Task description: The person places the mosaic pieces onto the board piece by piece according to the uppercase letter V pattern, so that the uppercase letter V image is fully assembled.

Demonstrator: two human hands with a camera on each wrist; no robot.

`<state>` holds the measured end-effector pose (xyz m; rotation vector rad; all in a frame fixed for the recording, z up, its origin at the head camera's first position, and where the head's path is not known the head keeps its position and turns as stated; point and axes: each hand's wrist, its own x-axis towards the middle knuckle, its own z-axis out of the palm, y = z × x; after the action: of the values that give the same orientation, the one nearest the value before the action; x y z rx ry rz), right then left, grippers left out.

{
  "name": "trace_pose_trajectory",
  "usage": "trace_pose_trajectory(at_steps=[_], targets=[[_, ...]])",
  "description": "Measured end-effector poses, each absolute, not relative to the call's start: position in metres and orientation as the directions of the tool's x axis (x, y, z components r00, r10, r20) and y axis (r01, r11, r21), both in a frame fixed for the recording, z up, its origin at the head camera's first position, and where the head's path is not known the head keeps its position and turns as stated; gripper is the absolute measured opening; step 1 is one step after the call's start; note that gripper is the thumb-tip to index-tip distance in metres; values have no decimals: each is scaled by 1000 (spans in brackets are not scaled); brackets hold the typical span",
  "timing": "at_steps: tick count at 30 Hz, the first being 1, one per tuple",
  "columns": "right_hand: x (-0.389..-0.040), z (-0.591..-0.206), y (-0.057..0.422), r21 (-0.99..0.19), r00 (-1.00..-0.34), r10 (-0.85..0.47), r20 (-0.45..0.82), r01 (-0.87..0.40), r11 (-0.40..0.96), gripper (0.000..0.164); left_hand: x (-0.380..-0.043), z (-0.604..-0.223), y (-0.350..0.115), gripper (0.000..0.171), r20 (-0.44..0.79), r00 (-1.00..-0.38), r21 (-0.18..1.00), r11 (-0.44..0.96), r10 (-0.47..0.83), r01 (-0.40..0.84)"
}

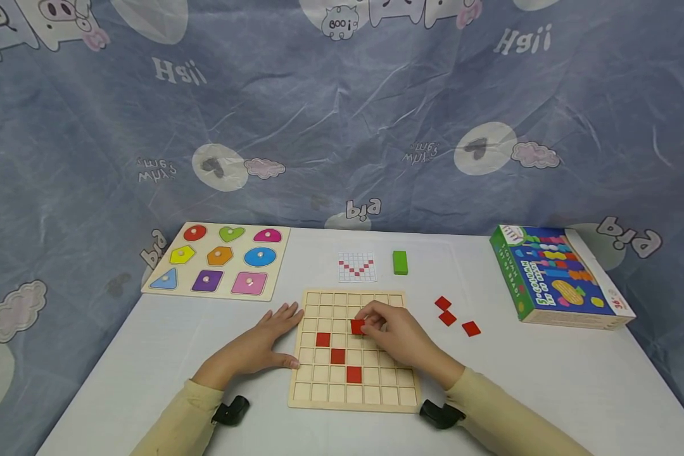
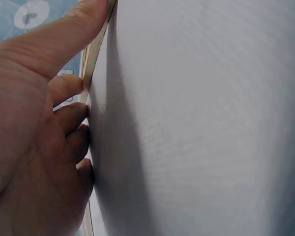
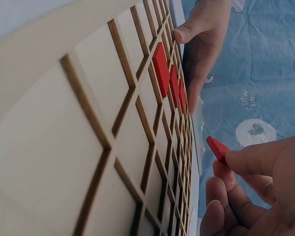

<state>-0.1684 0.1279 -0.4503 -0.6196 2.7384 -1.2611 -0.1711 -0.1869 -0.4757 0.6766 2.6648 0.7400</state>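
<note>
A wooden grid board (image 1: 313, 394) lies on the white table, with red square tiles in three of its cells, stepping down to the right; one is this lowest tile (image 1: 354, 375). My right hand (image 1: 401, 335) pinches another red tile (image 3: 217, 149) between thumb and fingertips. In the right wrist view that tile is held off the board's surface. At the board's left edge, my left hand (image 1: 259, 347) rests with fingers spread, thumb and fingertips touching the rim. The left wrist view shows this thumb (image 2: 64, 42) against the board's side.
Loose red tiles (image 1: 447, 318) lie right of the board. Behind it are a small pattern card (image 1: 357, 267) with red squares and a green block (image 1: 400, 263). A shape puzzle board (image 1: 216, 278) stands back left, a colourful box (image 1: 570, 278) back right. A patterned cloth hangs behind.
</note>
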Motion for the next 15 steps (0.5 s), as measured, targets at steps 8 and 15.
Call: trace_pose_trajectory(at_steps=[8,15], targets=[[-173,-451,114,-739,-913,-392,111,-339,582,15,-171,-476,-187,104,-144,-849,546,756,509,360],[-177,-450,100,-739,-913,-395,98,-333,586,14,-170,-476,-187,103,-146,-852,546,759,504,355]])
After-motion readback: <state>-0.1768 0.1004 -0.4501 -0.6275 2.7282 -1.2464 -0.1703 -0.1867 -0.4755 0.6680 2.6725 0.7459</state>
